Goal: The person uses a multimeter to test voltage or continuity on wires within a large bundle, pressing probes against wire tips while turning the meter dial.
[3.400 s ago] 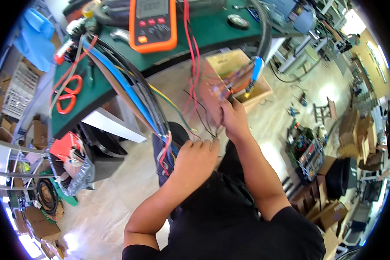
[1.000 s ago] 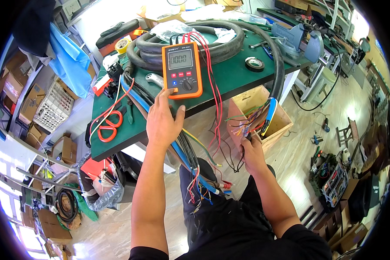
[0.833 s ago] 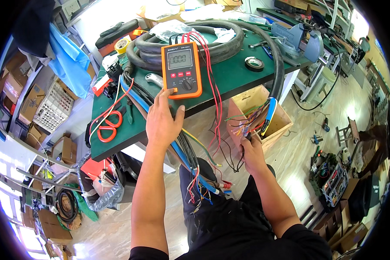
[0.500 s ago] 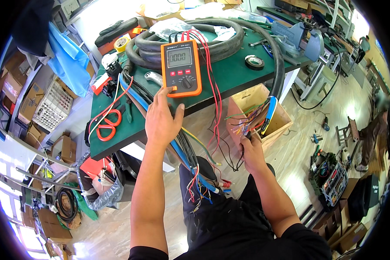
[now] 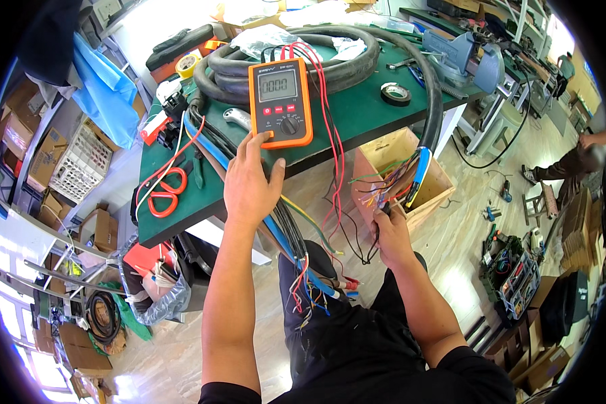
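Observation:
An orange meter [image 5: 281, 101] with a grey display stands on the near edge of the green table, red and black leads running from its top. My left hand [image 5: 252, 178] rests below it, fingers stretched and one fingertip on its lower left corner. Off to the right, my right hand [image 5: 392, 232] is closed on a black test lead [image 5: 370, 252], held against the fanned-out coloured wires [image 5: 382, 192] of a thick black cable [image 5: 435, 101]. What its fingertips grip exactly is partly hidden. The cable's other stripped end, a wire bundle [image 5: 310, 269], hangs over my lap.
On the green table [image 5: 357, 128] lie red-handled scissors [image 5: 168, 193], black tape [image 5: 395, 95], yellow tape [image 5: 188, 65] and a blue vise [image 5: 451, 54]. A wooden box [image 5: 431, 202] stands below the wires. A lined bin [image 5: 161, 303] sits at left, a toolbox [image 5: 518, 283] at right.
My hands keep their places at the meter and the wires. At the far right, another person has moved, with an arm and a leg now showing farther up.

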Available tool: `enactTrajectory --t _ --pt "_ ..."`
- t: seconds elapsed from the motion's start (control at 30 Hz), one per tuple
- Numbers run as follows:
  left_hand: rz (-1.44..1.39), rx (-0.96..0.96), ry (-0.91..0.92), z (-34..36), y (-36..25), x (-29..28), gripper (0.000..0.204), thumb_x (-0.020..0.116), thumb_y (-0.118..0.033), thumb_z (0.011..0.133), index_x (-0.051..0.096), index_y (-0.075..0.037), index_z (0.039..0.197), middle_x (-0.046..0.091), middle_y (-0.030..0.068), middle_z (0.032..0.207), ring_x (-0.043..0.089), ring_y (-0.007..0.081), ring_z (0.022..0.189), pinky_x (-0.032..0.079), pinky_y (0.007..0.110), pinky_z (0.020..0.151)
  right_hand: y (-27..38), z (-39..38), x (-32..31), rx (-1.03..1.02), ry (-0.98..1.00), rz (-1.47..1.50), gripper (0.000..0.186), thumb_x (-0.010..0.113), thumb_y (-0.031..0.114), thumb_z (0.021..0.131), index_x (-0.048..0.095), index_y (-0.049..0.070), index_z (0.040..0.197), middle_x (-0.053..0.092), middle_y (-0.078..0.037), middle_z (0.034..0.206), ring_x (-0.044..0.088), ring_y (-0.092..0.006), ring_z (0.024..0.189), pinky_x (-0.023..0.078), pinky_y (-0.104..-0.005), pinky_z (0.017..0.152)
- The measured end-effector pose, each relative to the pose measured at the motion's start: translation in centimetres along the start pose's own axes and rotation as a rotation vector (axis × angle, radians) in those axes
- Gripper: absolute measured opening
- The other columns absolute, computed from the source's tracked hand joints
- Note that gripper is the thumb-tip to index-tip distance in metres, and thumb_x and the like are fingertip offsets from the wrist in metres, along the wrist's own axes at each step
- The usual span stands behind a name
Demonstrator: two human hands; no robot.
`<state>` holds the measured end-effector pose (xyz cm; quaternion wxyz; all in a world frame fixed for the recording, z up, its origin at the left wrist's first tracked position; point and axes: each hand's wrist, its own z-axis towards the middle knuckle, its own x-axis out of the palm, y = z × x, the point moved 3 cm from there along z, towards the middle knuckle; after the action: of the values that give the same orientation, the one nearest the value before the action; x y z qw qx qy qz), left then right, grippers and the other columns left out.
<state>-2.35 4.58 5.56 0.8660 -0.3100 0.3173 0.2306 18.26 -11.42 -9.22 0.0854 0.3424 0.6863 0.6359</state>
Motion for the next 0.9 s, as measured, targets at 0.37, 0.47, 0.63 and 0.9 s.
enactTrajectory --t 0.37,0.47,0.63,0.9 --pt "-0.014 0.006 -0.009 -0.02 0.30 -0.13 0.046 0.066 -0.016 0.086 0.052 -0.006 0.129 0.058 0.0144 0.131 0.066 0.0260 0.088 0.051 0.038 0.082 0.30 -0.30 0.18 0.017 -0.008 -0.015 0.018 0.053 0.019 0.095 0.052 0.003 0.085 0.048 0.000 0.064 0.041 -0.0080 0.046 0.031 -0.0247 0.041" --pt "-0.006 -0.002 -0.006 -0.01 0.23 -0.05 0.046 0.066 -0.016 0.086 0.052 -0.007 0.129 0.058 0.0143 0.132 0.066 0.0264 0.090 0.050 0.038 0.083 0.28 -0.23 0.07 0.030 -0.013 -0.029 0.020 0.054 0.020 0.095 0.052 0.003 0.084 0.048 -0.001 0.063 0.041 -0.0087 0.046 0.032 -0.0250 0.041" --pt "0.021 0.005 -0.019 -0.11 0.22 0.02 0.053 0.068 -0.020 0.085 0.048 -0.008 0.133 0.064 0.0157 0.118 0.065 0.0288 0.094 0.049 0.040 0.085 0.36 -0.24 0.09 0.013 -0.003 -0.026 0.022 0.054 0.020 0.096 0.053 0.003 0.084 0.049 -0.001 0.063 0.042 -0.0092 0.046 0.032 -0.0251 0.041" --pt "-0.016 -0.061 0.000 -0.22 0.39 -0.03 0.063 0.070 -0.024 0.084 0.040 -0.003 0.135 0.066 0.0160 0.091 0.063 0.0330 0.092 0.047 0.041 0.083 0.43 -0.27 0.20 0.007 0.006 -0.021 0.023 0.054 0.021 0.097 0.053 0.003 0.083 0.049 -0.001 0.063 0.043 -0.0092 0.047 0.032 -0.0250 0.042"
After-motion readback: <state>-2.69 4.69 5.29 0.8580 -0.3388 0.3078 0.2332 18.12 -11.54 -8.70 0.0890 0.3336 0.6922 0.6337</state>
